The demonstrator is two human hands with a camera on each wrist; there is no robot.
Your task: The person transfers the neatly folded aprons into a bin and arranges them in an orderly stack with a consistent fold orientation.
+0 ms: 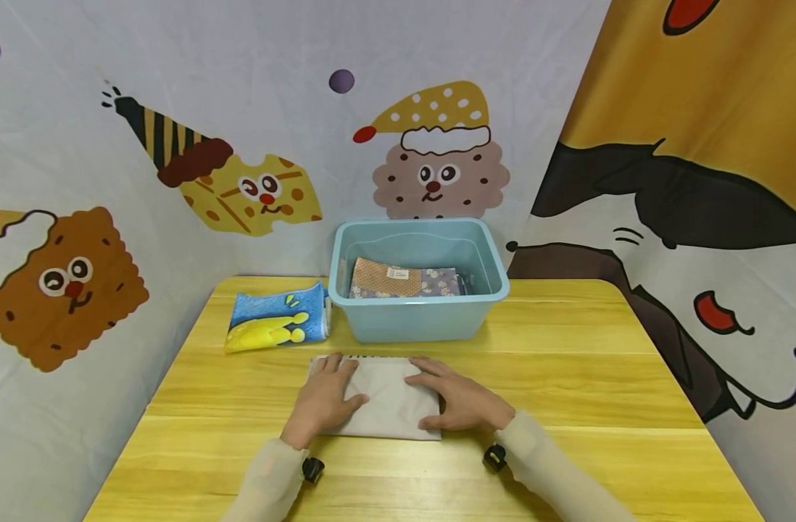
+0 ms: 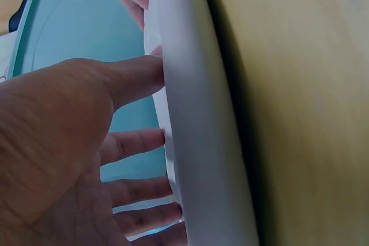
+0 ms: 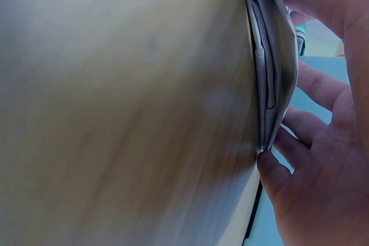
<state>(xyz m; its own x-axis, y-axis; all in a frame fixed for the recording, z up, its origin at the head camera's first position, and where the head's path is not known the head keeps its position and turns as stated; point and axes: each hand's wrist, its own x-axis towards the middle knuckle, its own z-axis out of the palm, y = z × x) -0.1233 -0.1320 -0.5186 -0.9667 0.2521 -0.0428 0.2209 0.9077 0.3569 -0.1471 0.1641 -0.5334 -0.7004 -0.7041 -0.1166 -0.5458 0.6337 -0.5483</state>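
Your head view is bright, pale glare lies on the table (image 1: 633,395), your wrist views dimmer, seemingly blurred

Matt cloth (image 1: 388,402), smooth plastic bin (image 1: 414,320), wood-grain table (image 1: 581,377)

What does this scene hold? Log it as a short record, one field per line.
left hand: rests on the left part of the cloth
right hand: touches the cloth's right side
cloth: white, folded, lying on the table
tub: light blue, behind the cloth, patterned fabric inside
bundle: blue and yellow, left of the tub
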